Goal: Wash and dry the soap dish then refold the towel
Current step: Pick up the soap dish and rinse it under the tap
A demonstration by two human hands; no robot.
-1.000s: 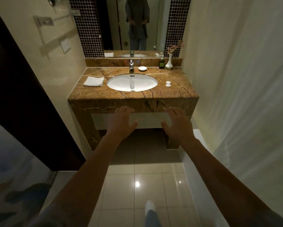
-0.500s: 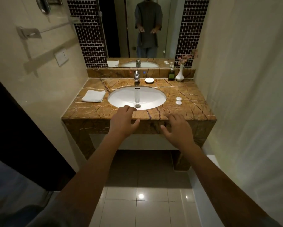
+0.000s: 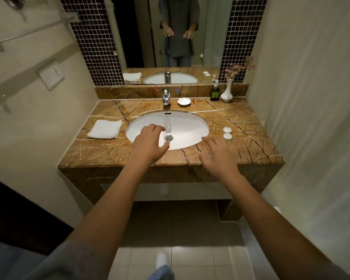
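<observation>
Brown veined marble table, glossy, with an oval white ceramic sink sunk in the middle and a chrome faucet behind it. Left hand hovers palm-down over the near-left part of the sink, fingers loosely spread, holding nothing. Right hand hovers palm-down over the table's front edge just right of the sink, fingers splayed wide, empty too. Soap dish, small, white, shallow, rounded with a wavy rim, sits beyond both hands at the back of the table, just right of the faucet, well apart from either hand. Towel, white, soft terry, folded into a thick rectangle, lies flat on the table to the left of the left hand, near the sink rim, not touched. Two small white round discs sit beyond and right of the right hand. Dark pump bottle and white slim-necked vase with pink flowers stand far back right.
</observation>
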